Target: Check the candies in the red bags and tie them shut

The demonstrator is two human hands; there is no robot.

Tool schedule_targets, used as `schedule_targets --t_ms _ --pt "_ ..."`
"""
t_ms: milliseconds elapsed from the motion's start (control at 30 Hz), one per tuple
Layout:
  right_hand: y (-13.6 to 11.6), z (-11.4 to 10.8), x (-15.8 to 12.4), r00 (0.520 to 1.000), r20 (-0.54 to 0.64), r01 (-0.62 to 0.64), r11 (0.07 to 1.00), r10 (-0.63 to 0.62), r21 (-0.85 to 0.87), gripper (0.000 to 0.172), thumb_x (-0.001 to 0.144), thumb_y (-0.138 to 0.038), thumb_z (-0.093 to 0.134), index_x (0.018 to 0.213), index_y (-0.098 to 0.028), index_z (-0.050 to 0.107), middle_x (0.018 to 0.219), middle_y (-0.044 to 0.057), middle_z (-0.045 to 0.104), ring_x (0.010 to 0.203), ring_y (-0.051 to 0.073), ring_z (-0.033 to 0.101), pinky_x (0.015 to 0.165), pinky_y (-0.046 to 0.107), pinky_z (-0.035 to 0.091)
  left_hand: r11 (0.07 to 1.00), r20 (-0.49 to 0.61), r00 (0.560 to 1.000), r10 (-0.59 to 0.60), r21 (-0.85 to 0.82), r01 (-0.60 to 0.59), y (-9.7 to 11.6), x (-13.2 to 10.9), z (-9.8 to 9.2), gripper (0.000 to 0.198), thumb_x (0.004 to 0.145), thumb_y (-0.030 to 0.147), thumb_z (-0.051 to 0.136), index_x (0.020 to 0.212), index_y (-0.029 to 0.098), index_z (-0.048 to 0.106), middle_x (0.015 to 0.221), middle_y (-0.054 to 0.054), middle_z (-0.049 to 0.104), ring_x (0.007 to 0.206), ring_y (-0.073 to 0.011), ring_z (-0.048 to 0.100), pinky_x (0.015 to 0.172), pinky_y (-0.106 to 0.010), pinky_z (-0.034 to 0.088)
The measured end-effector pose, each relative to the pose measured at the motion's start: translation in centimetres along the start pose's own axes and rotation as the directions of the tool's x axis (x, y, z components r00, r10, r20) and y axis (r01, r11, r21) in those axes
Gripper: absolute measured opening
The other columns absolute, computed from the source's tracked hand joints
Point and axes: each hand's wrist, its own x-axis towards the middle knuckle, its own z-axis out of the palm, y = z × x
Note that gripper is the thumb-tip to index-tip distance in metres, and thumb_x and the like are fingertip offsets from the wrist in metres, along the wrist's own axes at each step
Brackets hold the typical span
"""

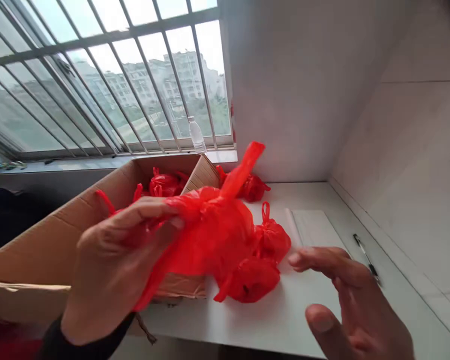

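Observation:
A red plastic bag (213, 235) hangs from my left hand (120, 260), which pinches one side of it between thumb and fingers. One handle of this bag sticks up to the right, and a fold trails down by my wrist. To the right of it, my right hand (348, 295) is in the air with thumb and fingers apart, touching no bag. Behind the held bag, a knotted red bag (272, 240) and another red bag (253, 282) lie on the white table (243, 325). What they contain cannot be made out.
An open cardboard box (48, 240) with several red bags (167, 184) stands at left. Another red bag (255, 189) lies beside it near the wall. A white board-like item (315, 227) and a pen (365, 257) are at right. A plastic bottle (196, 135) stands on the windowsill.

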Motion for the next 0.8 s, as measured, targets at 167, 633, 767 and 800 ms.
schedule_targets --t_ms 167,633,767,800 --pt "2.5 -1.1 -2.4 0.965 0.257 -0.034 0.995 0.058 -0.096 0.028 0.098 -0.034 0.059 0.126 -0.032 0.06 0.101 0.003 0.069 0.092 0.022 0.063 0.084 0.039 0.054 0.948 0.315 0.948 -0.041 -0.288 0.137 -2.1 -12.0 7.8 0.014 0.085 0.02 0.07 0.086 0.032 0.077 0.089 -0.001 0.074 0.08 -0.0205 0.072 0.071 -0.032 0.062" --pt "10.2 -2.2 -6.2 0.862 0.374 -0.22 0.917 0.343 -0.332 0.01 0.094 -0.033 0.062 0.097 -0.024 0.063 0.089 0.002 0.066 0.089 0.023 0.059 0.083 0.041 0.05 0.968 0.455 0.882 0.125 0.14 -0.209 -8.4 -18.6 14.1 0.039 0.089 0.023 0.066 0.128 0.029 0.065 0.118 -0.008 0.068 0.118 -0.0312 0.056 0.109 -0.053 0.041" --pt "11.4 -3.5 -6.5 0.903 0.21 -0.322 0.914 0.375 -0.248 0.015 0.099 -0.033 0.052 0.097 -0.023 0.062 0.093 0.005 0.066 0.09 0.022 0.06 0.084 0.039 0.05 0.971 0.397 0.912 0.106 0.155 -0.181 -10.1 -17.8 13.1 0.011 0.092 0.018 0.061 0.097 0.024 0.068 0.086 -0.005 0.068 0.089 -0.0255 0.058 0.088 -0.044 0.049" --pt "11.8 -3.9 -6.7 0.908 0.152 -0.352 0.907 0.391 -0.233 0.016 0.099 -0.035 0.051 0.097 -0.022 0.061 0.096 0.006 0.066 0.092 0.022 0.061 0.085 0.04 0.05 0.974 0.364 0.927 0.091 0.161 -0.158 -10.4 -17.7 12.6 0.011 0.093 0.017 0.059 0.099 0.023 0.067 0.087 -0.005 0.067 0.089 -0.0252 0.058 0.085 -0.043 0.049"
